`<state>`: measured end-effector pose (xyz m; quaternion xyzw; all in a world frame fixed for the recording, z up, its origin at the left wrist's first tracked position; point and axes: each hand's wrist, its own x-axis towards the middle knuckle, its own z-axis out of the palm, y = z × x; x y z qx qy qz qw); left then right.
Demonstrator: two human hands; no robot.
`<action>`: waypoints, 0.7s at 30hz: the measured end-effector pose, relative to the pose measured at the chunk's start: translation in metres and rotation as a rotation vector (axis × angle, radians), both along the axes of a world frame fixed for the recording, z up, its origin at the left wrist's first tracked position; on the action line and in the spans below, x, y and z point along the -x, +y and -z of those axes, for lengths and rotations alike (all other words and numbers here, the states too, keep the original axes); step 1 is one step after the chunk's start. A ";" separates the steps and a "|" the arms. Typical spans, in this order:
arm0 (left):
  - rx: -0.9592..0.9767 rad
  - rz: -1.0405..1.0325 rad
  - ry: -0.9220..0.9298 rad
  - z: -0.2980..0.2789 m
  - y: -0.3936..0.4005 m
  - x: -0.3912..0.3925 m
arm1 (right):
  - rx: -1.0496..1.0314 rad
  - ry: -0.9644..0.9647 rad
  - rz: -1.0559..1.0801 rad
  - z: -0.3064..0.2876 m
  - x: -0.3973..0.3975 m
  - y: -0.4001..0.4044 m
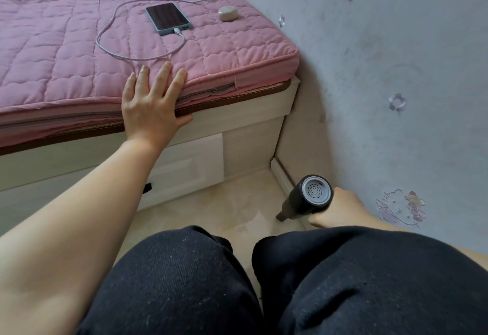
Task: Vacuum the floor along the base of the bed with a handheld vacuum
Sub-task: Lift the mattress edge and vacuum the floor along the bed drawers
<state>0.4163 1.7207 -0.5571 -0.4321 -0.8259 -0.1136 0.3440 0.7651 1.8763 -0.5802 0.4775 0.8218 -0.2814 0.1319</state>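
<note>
left hand (pixel 148 105) flat on the edge of the bed (pixel 79 52), fingers straight and spread apart over the pink quilted cover, thumb hooked down over the brown trim at the mattress edge; it presses, grips nothing

right hand (pixel 336 209) low by the wall (pixel 396 70), fingers curled around the handle of the vacuum (pixel 307 198); handle itself hidden under the hand

vacuum: small, dark body, round grey vented end cap facing the camera, nozzle angled down and to the left toward the floor (pixel 232 202). nozzle tip sits at or just above the pale tile; cannot tell if it touches. it is in the corner area where the bed base (pixel 250 134) meets the wall, just beside the skirting strip, near the foot of the white bed frame

on the bed: a phone (pixel 168 18) lying flat, a pale cable (pixel 111 20) plugged into its near end and looping across the cover, then running up toward the wall; a small rounded cream case (pixel 228 13) lying apart from the phone, nearer the wall

wall is grey-blue with flower stickers and a cartoon sticker low down near the right hand

both knees in dark trousers (pixel 343 282) fill the bottom of the view, floor showing between them
</note>
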 end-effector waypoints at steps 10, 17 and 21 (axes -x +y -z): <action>0.004 -0.007 0.008 -0.002 0.000 0.000 | -0.005 0.076 0.056 -0.008 -0.005 -0.016; 0.016 -0.009 0.026 -0.004 0.000 -0.001 | -0.069 0.140 -0.006 0.007 0.016 -0.012; 0.018 -0.025 0.064 -0.001 0.000 0.000 | -0.089 0.171 -0.016 0.017 0.038 -0.002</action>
